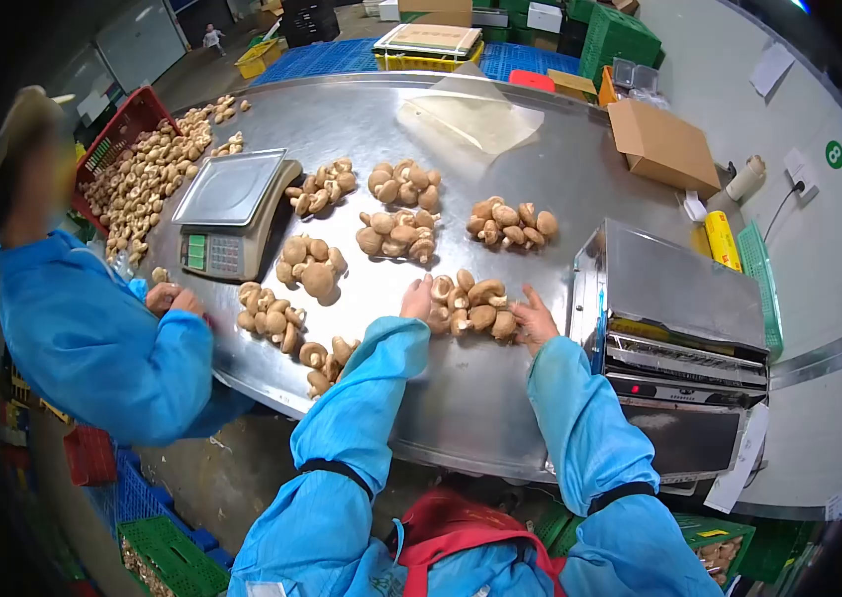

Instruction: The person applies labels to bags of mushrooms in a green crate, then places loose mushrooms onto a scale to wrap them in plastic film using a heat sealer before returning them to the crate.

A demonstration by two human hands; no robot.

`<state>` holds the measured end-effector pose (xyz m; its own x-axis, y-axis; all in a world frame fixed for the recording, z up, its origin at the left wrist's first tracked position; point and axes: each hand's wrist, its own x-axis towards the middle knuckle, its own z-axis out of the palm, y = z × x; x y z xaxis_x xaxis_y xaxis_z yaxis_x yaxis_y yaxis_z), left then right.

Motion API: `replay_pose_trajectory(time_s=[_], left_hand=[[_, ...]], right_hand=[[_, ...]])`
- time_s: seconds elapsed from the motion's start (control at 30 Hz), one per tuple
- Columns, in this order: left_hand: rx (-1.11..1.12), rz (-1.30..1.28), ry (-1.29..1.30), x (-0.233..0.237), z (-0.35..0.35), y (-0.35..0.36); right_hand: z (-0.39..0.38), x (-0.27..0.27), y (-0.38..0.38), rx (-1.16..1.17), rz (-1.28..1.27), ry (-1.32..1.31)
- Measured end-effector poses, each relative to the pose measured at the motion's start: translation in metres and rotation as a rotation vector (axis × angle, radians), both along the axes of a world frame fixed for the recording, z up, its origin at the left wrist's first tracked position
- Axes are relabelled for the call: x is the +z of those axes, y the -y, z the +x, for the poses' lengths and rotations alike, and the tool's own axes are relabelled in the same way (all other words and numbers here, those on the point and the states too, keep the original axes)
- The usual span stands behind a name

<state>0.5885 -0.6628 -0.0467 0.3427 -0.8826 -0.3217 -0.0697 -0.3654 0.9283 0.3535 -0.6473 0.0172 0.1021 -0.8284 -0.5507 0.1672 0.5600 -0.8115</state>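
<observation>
A small pile of brown mushrooms (481, 316) lies on the steel table (441, 398) in front of me, between my two hands. At the pile's left side is my left hand (421, 301), its fingers extended against the mushrooms. My right hand (534, 320) is at the right side, fingers apart, with the fingertips by the outer mushrooms. Neither hand has closed around a mushroom. Farther back are more piles, among them one pile (512, 225) just behind and another pile (397, 236) to the left.
A wrapping machine (679, 289) stands at right. To the left are a digital scale (232, 214), a tipped red crate (137, 119) spilling mushrooms, and a co-worker in a blue coat (93, 328). Translucent sheets (475, 114) and a cardboard box (661, 144) lie at the back.
</observation>
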Motion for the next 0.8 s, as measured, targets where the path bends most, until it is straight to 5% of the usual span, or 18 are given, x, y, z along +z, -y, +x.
replay_pose_trajectory(time_s=[0.03,0.13,0.37,0.57,0.8], left_hand=[[-0.006,0.000,-0.003,-0.003,0.003,0.002],[0.074,0.096,-0.539,-0.006,0.007,0.004],[-0.128,0.066,-0.452,0.130,0.010,-0.019],[-0.311,-0.071,-0.464,0.238,-0.059,-0.017],[-0.420,-0.041,-0.631,0.250,-0.188,-0.013]], right_hand=[[0.002,-0.001,0.000,-0.006,0.000,-0.003],[0.002,-0.009,0.000,0.019,-0.084,0.048],[-0.019,0.103,-0.020,0.088,-0.270,-0.010],[-0.089,0.180,-0.018,0.031,-0.356,0.028],[-0.230,0.193,-0.013,0.084,-0.333,-0.126]])
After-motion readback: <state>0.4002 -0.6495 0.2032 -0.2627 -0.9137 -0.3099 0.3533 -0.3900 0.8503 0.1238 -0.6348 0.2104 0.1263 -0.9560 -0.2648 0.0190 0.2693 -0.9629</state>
